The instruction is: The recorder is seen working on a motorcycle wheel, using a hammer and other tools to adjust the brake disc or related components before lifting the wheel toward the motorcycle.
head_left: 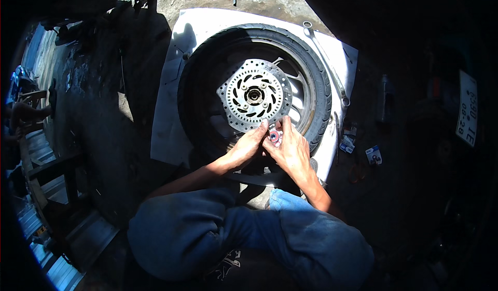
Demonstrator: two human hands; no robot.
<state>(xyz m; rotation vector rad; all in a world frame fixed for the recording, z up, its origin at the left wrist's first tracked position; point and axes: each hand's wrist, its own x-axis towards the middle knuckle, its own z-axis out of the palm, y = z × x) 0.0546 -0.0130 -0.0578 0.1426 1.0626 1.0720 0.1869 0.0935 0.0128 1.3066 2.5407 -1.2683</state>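
Observation:
Over the near edge of a brake disc [236,114], both my hands meet at a small round piece with a red ring and a pale surround [275,136]. My right hand [293,153] is closed on this piece, fingertips around it. The fingers of my left hand [246,150] are pinched together at its left side, their tips partly hidden. Below my hands lies a motorcycle wheel [320,76] with a black tyre, flat on its side. The slotted disc sits at its middle, around an open hub [254,96].
The wheel rests on a white sheet [166,117]. A long ring spanner [328,63] lies along the sheet's right side. Small boxes [373,155] are on the dark floor to the right, near a clear bottle [385,98]. A number plate [466,108] stands far right.

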